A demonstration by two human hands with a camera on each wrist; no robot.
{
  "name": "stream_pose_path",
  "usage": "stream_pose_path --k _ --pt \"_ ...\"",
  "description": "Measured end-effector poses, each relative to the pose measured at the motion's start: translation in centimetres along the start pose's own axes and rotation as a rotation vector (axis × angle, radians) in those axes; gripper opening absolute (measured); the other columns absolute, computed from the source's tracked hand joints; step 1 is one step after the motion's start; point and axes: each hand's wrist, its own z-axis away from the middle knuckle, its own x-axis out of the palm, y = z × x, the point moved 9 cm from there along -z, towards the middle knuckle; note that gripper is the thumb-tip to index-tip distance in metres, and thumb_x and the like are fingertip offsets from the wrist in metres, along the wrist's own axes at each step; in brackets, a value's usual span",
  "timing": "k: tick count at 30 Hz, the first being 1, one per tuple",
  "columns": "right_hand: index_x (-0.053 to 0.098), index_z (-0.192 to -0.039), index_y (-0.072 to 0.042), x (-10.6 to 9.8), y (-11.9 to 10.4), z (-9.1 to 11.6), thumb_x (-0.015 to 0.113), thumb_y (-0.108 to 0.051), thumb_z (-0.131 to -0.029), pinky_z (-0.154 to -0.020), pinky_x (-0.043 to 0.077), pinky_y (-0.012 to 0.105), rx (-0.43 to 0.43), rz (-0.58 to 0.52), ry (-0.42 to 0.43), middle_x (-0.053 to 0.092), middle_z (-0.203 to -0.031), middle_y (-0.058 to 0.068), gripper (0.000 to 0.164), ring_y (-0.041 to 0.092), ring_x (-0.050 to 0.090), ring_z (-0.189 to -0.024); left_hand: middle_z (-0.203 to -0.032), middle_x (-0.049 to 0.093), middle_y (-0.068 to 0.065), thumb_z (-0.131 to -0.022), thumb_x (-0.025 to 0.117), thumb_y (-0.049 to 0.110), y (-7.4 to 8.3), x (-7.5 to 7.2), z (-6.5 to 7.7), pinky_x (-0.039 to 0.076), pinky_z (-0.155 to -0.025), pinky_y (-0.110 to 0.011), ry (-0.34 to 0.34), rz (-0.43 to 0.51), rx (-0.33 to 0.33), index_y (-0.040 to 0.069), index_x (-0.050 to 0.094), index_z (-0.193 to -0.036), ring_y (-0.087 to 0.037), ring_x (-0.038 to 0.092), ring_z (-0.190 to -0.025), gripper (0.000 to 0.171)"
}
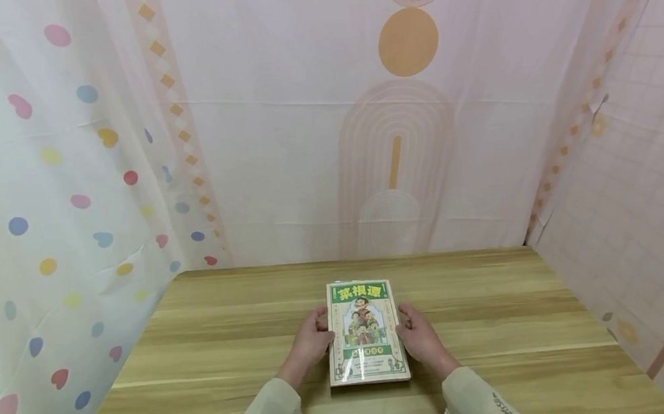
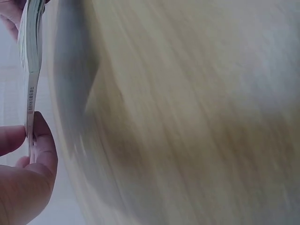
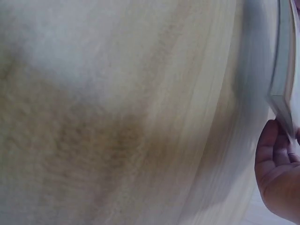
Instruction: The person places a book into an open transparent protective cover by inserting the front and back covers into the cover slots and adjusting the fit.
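Observation:
A thin paperback book (image 1: 365,332) with a green title band and drawn figures on its cover is held face up between both hands. My left hand (image 1: 312,337) grips its left edge, thumb on top and fingers curled beneath. On the opposite edge my right hand (image 1: 420,338) holds it the same way. In the left wrist view, thumb and fingers pinch the spine side of the book (image 2: 32,61), which is raised off the table. The right wrist view has the page edges of the book (image 3: 283,56) above the curled fingers (image 3: 267,145).
A wood-grain table (image 1: 220,354) spreads beneath the hands. Behind it hangs a pale curtain (image 1: 268,173) with printed arches. A dotted curtain (image 1: 63,249) borders the left side, and a checked one (image 1: 654,153) the right.

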Motion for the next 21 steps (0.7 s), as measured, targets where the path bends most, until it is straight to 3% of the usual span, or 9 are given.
stream_pose_path --k 6,13,21 --pt "0.039 -0.148 0.003 0.3 0.8 -0.3 0.049 -0.006 -0.100 -0.085 0.050 0.043 0.030 0.073 0.017 0.059 -0.127 0.021 0.050 0.025 0.057 -0.100 -0.098 0.058 -0.016 -0.086 0.056 -0.016 -0.1 -0.2 0.0 0.049 -0.066 -0.029 0.022 -0.134 0.021 -0.010 0.045 -0.139 -0.023 0.055 -0.084 0.054" --pt "0.044 -0.147 0.000 0.2 1.3 -0.4 0.050 -0.005 -0.099 -0.078 0.050 0.040 0.042 0.140 0.039 0.062 -0.115 0.015 0.048 0.024 0.056 -0.093 -0.100 0.059 -0.019 -0.083 0.054 -0.019 0.1 0.0 0.1 0.050 -0.068 -0.031 0.004 -0.138 0.057 -0.013 0.044 -0.139 -0.025 0.057 -0.086 0.057" --pt "0.052 -0.136 0.008 -0.6 0.5 -0.2 0.058 0.004 -0.088 -0.096 0.047 0.054 -0.042 0.280 0.081 0.063 -0.119 0.024 0.048 0.041 0.058 -0.113 -0.114 0.059 -0.022 -0.084 0.053 -0.013 -0.4 -0.7 0.1 0.053 -0.084 -0.041 0.030 -0.206 0.046 -0.010 0.050 -0.135 -0.031 0.057 -0.102 0.051"
